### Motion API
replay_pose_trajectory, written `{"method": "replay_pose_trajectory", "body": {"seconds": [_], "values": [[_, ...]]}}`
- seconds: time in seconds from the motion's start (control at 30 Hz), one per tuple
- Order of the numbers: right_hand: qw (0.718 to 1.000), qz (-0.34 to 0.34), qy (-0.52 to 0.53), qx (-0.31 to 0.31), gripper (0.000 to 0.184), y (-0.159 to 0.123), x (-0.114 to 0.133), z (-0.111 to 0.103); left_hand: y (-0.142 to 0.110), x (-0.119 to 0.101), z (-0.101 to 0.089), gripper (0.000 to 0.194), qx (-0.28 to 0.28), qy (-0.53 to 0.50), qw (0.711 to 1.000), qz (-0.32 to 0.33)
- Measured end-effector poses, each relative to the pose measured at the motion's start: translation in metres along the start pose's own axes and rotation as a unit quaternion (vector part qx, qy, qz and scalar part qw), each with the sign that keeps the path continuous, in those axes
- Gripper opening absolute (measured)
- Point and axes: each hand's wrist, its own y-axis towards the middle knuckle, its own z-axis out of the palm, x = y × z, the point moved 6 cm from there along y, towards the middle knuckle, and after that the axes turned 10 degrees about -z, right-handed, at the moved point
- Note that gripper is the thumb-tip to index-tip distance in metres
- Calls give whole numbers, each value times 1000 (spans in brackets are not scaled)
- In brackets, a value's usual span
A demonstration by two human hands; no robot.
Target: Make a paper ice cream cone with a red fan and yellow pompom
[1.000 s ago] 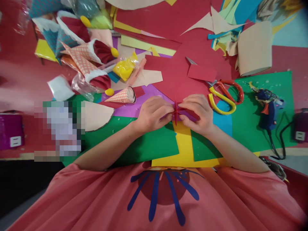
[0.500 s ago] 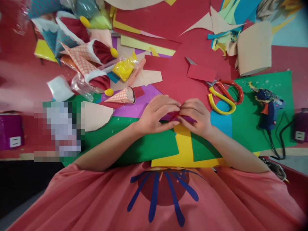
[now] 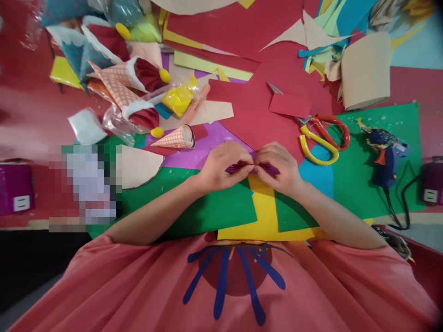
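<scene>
My left hand (image 3: 226, 166) and my right hand (image 3: 280, 168) meet at the fingertips above the middle of the table. Thumbs and forefingers of both pinch a small folded piece of red paper. Fingers cover nearly all of it, so its shape cannot be made out. Under the hands lie purple paper (image 3: 183, 159), a yellow sheet (image 3: 265, 207) and green sheets (image 3: 207, 207). Scissors (image 3: 320, 145) with red and yellow handles rest just right of my right hand, a red paper strip (image 3: 290, 105) over their blades. Left of my left hand lies a small checked paper cone (image 3: 175, 137).
A glue gun (image 3: 391, 161) with a black cord lies at the right. Behind it stands a beige paper cup shape (image 3: 367, 71) among paper scraps. Decorated cones (image 3: 121, 87) and plastic packets crowd the upper left. A cream rounded card (image 3: 138, 167) lies at left.
The red piece stood upright between my fingertips with its edges showing; now the fingers cover it almost wholly. My hands drew together, then settled slightly lower, still pinching. Other things stay put.
</scene>
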Motion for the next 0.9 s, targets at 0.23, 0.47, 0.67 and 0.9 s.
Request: {"method": "replay_pose_trajectory", "body": {"seconds": [0.23,0.47,0.67,0.9], "values": [[983,142,99,55,20,-1,-13,6,1,20,8,23,52,-147,968,-197],[940,265,199,85,23,-4,-20,10,-6,32,17,35,71,-234,911,-331],[913,312,249,86,28,-9,-25,14,-8,36,22,39,93,-294,869,-386],[877,361,310,70,41,-12,-27,16,-5,37,19,43,78,-309,857,-405]]}}
